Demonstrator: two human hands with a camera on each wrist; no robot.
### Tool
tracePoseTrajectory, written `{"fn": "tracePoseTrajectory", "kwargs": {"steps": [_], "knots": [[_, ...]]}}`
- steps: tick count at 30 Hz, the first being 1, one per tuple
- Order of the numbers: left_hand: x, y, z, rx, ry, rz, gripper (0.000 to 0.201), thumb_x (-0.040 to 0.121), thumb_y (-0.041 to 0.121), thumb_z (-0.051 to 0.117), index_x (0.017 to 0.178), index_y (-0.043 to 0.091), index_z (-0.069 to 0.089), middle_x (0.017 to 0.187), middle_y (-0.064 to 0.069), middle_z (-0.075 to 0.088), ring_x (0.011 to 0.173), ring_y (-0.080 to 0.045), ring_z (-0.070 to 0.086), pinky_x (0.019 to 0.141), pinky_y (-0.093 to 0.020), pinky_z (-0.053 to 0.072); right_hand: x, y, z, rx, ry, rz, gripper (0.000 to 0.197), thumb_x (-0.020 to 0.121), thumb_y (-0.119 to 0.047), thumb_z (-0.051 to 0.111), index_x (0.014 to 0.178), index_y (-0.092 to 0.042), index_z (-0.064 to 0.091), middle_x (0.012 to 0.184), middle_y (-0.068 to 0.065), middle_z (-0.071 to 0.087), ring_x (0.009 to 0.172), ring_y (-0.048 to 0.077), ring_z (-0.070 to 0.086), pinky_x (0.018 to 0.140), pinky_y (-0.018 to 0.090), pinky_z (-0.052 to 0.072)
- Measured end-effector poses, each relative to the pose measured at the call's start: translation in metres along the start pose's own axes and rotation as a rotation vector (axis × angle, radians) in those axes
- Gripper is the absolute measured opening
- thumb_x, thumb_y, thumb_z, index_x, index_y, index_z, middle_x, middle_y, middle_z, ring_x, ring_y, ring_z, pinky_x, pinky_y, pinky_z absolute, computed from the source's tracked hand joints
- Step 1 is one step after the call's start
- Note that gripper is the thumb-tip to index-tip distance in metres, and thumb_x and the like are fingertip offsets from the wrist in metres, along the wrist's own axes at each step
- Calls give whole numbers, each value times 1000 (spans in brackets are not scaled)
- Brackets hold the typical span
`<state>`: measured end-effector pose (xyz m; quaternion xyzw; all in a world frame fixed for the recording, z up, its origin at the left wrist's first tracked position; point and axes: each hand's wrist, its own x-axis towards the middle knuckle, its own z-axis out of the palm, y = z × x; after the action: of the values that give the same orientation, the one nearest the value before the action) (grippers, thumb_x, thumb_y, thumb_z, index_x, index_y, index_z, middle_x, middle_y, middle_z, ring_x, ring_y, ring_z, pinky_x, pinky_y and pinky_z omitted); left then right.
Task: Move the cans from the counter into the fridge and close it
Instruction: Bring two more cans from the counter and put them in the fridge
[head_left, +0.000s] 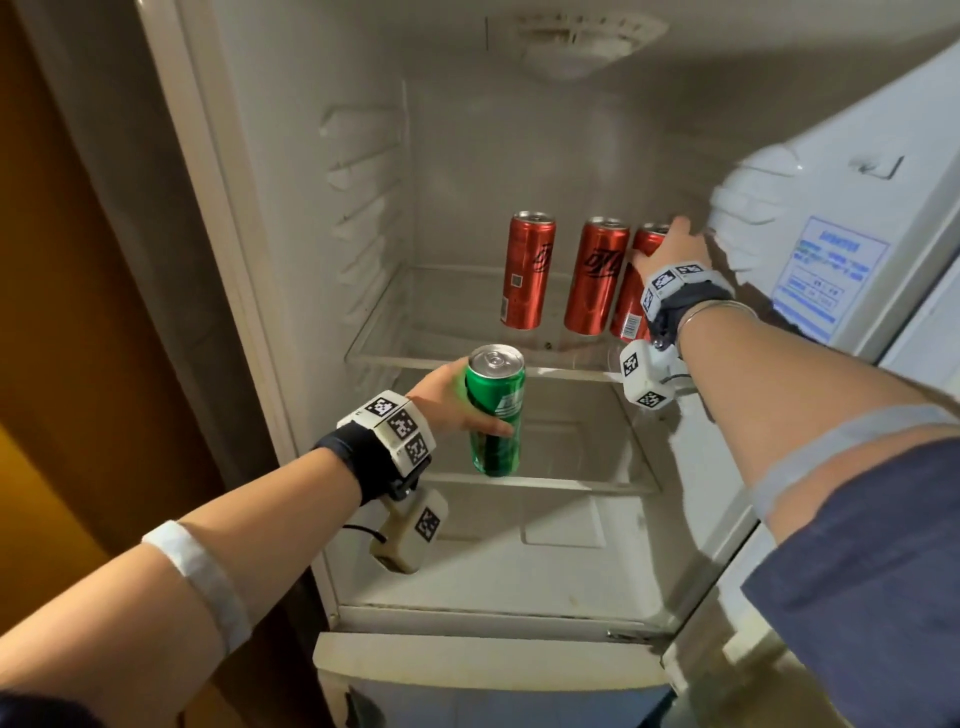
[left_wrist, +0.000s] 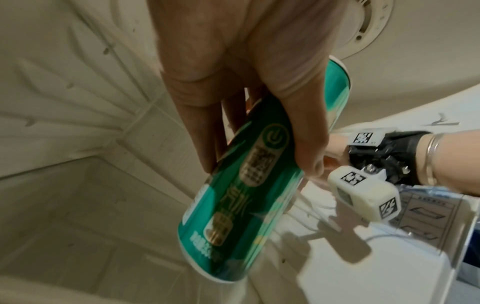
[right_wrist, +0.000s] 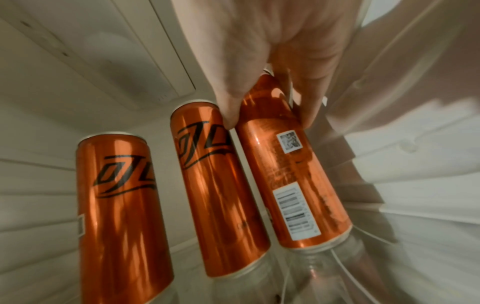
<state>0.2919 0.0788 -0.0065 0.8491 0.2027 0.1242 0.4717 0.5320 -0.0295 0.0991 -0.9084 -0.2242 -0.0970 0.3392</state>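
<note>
Setting down the third slim red aluminium can (head_left: 636, 291) on the clear glass upper shelf (head_left: 447, 312) looks like the step in hand: the right hand (head_left: 670, 249) is wrapped round that can near its top, thumb on one side and fingers (right_wrist: 309, 107) on the other, and the right wrist view shows its base at or just above the glass, though contact cannot be confirmed. Two other slim red cans stand upright on the same shelf, the middle one (head_left: 597, 275) just beside the held can and the left one (head_left: 527, 270) a little apart. The left hand (head_left: 447, 395) grips a slim green aluminium can (head_left: 496, 410) round its middle, upright, held in the open white fridge (head_left: 291, 218) in front of and below the shelf's front edge. The counter is out of view, so whether more cans wait there cannot be told. Next, by my reading, the right hand must let go without nudging the neighbouring can, and the green can needs lifting over the shelf lip into the free space at the left or front. The white fridge door (head_left: 883, 197) stands open at the right, not yet closed.
</note>
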Motion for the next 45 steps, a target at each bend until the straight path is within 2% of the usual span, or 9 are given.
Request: {"fn": "tracePoseTrajectory", "kwargs": {"steps": [4,7,11,16,24,29,36,43,45], "knots": [[5,31,-17,-26,-26,46,52,65,5,81,110,14,56,94,9,64,93,-10,62,87,-27,52,-12,4,4,-3,45,-1,67,90,-27,58,145,-13,22,142,18,37,128,37,43,100,45,39],[14,56,-32,29,2,94,52,67,11,82,113,10,58,98,4,66,92,-11,63,83,-23,52,-19,2,10,13,118,8,68,90,-21,58,147,-16,21,146,18,30,130,37,40,102,46,39],[36,84,-49,92,35,81,47,70,15,79,114,9,61,106,-5,67,100,-20,64,92,-35,51,-30,4,15,-14,151,23,61,91,-20,56,145,-16,25,148,16,26,132,38,36,102,46,38],[67,101,-47,127,84,39,52,68,16,82,114,9,60,112,-13,68,103,-28,65,88,-45,55,-38,10,17,-53,170,18,52,91,-20,51,139,-15,32,142,15,31,128,36,39,97,45,42],[104,103,-21,201,141,-79,65,60,25,86,117,10,59,117,-12,66,104,-29,64,93,-43,52,-43,16,19,-58,170,-21,44,91,-17,50,133,-12,39,139,15,35,128,35,36,98,45,41],[115,108,-13,203,192,-100,73,62,27,85,125,9,53,126,-10,61,116,-27,58,102,-38,45,-46,28,26,-39,154,-23,37,91,-16,49,128,-13,44,135,14,39,125,34,40,99,42,41],[114,103,-3,174,221,-45,61,71,28,79,125,11,54,127,-8,61,116,-25,58,94,-31,44,-50,36,27,-85,108,-43,34,92,-17,49,126,-14,47,137,13,38,125,35,40,102,42,38],[94,91,1,172,272,-75,52,82,26,70,126,4,52,128,-10,60,115,-26,59,87,-29,44,-64,35,25,-137,96,-99,30,93,-18,46,123,-13,49,132,12,43,119,33,43,96,39,40],[86,84,4,162,298,-62,49,82,26,70,124,5,54,126,-9,62,112,-24,61,90,-29,47,-71,34,24,-139,94,-113,29,94,-17,45,122,-13,50,131,11,42,118,32,44,92,38,41]]}}
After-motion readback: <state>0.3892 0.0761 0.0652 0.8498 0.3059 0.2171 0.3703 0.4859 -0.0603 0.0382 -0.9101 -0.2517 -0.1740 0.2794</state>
